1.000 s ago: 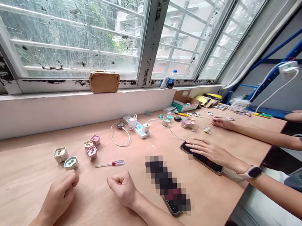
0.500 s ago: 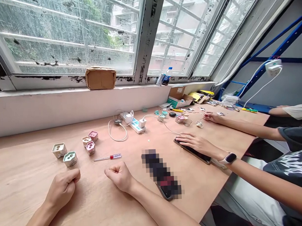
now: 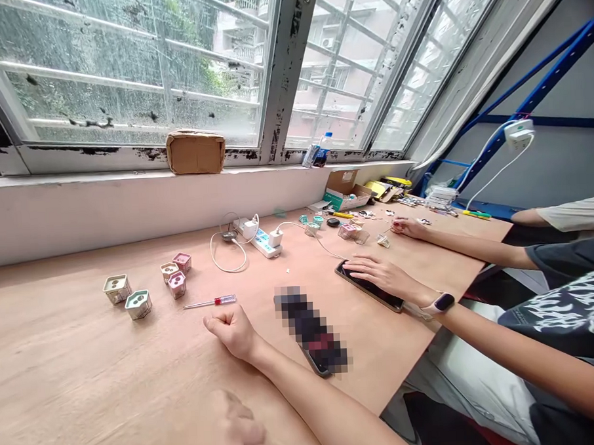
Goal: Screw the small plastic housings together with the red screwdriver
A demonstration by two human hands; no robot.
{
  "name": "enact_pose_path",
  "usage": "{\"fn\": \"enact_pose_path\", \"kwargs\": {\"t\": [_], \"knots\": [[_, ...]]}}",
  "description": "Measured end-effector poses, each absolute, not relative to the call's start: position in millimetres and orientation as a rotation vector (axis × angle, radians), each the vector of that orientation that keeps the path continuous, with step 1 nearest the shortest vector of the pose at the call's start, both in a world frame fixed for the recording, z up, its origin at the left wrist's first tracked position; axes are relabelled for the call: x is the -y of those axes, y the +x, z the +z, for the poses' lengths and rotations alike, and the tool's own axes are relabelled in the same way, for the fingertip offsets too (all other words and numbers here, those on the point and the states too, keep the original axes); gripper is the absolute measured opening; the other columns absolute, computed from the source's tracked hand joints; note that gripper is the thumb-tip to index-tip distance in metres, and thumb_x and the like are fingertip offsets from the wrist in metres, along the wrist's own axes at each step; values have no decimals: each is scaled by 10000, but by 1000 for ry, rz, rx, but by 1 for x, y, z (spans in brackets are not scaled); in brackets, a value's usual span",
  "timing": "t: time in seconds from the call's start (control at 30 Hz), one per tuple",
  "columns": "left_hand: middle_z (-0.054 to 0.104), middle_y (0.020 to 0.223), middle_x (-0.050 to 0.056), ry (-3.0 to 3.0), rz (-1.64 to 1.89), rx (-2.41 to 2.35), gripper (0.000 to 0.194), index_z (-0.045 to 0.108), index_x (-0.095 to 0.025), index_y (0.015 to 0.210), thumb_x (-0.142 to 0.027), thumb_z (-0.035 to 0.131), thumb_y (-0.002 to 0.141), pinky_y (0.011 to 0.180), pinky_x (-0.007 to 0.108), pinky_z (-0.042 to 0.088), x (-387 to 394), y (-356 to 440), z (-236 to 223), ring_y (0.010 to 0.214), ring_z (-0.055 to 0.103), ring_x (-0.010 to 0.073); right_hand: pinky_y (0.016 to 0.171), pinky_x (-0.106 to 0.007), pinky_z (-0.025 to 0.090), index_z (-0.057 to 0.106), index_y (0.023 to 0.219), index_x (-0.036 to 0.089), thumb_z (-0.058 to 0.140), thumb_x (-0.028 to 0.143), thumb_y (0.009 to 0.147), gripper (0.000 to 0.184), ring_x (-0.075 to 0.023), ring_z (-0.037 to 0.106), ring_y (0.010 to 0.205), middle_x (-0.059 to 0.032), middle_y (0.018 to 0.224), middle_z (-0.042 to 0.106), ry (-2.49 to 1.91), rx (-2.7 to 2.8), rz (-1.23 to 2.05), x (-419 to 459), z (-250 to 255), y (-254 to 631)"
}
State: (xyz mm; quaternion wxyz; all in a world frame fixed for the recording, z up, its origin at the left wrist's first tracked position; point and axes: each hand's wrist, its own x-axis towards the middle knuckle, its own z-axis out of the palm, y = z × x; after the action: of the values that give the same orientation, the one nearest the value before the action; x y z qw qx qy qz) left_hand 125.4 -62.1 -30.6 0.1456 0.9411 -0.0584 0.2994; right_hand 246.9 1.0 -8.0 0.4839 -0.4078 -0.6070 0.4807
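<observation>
Across the wooden bench (image 3: 72, 370), your right hand (image 3: 231, 332) is clenched in a fist, gripping nothing visible, just below the screwdriver (image 3: 209, 302), its long axis crosswise, red handle toward that hand; your left hand (image 3: 232, 430), farther from it, is too blurred to judge; small boxes (image 3: 138, 305) sit left of the screwdriver.

Screwdriver (image 3: 224, 300) has red handle, steel shaft; small box (image 3: 177, 286) pink; other box (image 3: 138, 305) teal-topped; rack (image 3: 532, 101) blue; neighbour's shirt (image 3: 561, 312) black, white print.
</observation>
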Motion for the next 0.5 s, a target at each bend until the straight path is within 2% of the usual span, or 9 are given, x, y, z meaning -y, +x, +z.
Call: {"fn": "enact_pose_path", "kwargs": {"t": [0.07, 0.13, 0.17, 0.27, 0.4, 0.5], "knots": [[361, 515, -50, 2745, 720, 214, 447, 275, -198, 636, -275, 436, 1045, 464, 255, 294, 71, 152, -45, 430, 300, 96, 498, -288, 92, 167, 505, 243, 574, 310, 792, 502, -58, 136, 495, 78, 515, 144, -992, 1486, 1160, -1, -8, 246], [398, 532, -60, 2774, 590, 348, 440, 339, -198, 638, -268, 640, 952, 479, 233, 335, 73, 175, -57, 443, 351, 82, 499, -288, 89, 164, 506, 243, 570, 301, 791, 499, -57, 136, 495, 78, 513, 142, -1003, 1492, 1152, 0, -8, 246], [432, 546, -62, 2778, 572, 410, 392, 391, -199, 660, -232, 687, 914, 492, 225, 357, 72, 185, -62, 462, 389, 84, 499, -287, 88, 165, 505, 242, 569, 296, 789, 497, -56, 136, 495, 79, 512, 141, -1015, 1494, 1148, 0, -7, 246], [493, 568, -62, 2763, 598, 481, 298, 482, -202, 713, -212, 734, 872, 519, 218, 401, 68, 205, -74, 490, 446, 91, 497, -284, 89, 165, 500, 239, 565, 286, 787, 495, -52, 139, 490, 79, 507, 139, -1062, 1497, 1139, 2, -6, 246], [507, 553, -50, 2713, 604, 428, 283, 525, -195, 694, -245, 697, 912, 507, 208, 430, 64, 207, -77, 452, 440, 79, 501, -282, 86, 161, 494, 233, 568, 282, 781, 501, -44, 133, 484, 80, 504, 137, -1106, 1501, 1171, 7, -3, 246], [619, 693, 3, 2717, 616, 538, 205, 614, -204, 768, -275, 646, 957, 563, 213, 497, 66, 200, -69, 572, 565, 103, 502, -289, 79, 164, 479, 229, 576, 281, 778, 512, -39, 127, 480, 82, 501, 134, -1098, 1556, 1253, 9, -1, 241]]}}
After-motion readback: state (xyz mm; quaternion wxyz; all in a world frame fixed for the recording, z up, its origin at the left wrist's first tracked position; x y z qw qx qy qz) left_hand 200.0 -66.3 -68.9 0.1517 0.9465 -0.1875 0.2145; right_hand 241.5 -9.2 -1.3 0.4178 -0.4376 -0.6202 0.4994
